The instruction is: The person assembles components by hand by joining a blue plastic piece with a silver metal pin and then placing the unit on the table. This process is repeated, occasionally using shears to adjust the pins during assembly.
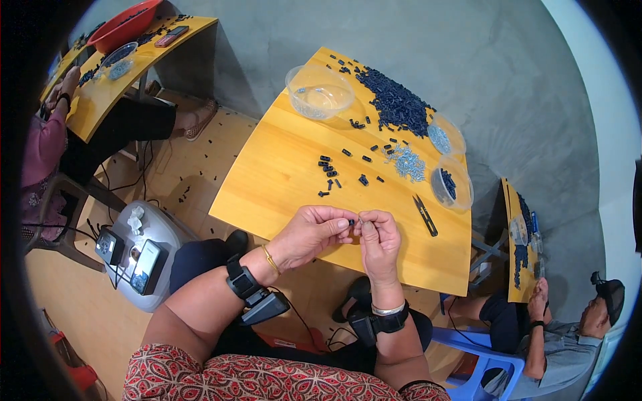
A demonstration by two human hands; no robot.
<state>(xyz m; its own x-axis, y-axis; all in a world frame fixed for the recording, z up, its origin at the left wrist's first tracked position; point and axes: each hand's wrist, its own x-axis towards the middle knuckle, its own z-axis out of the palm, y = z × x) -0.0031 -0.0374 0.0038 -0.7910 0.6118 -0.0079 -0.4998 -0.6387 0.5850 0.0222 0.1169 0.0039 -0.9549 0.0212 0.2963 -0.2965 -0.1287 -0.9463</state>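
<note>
Above the table's near edge, my left hand pinches a small black plastic piece between thumb and fingers. My right hand meets it there, fingertips closed on a tiny silvery metal piece, its shape too small to make out. Just beyond lie several loose black pieces in a short row. A pile of silvery metal pieces sits farther back, near a large heap of black pieces. Black-handled thread snips rest to the right of my hands.
A clear round bowl stands at the table's far left. Two clear tubs line the right edge. Co-workers sit at tables on both sides; a red basin is far left. A grey stool holds a phone and a black box.
</note>
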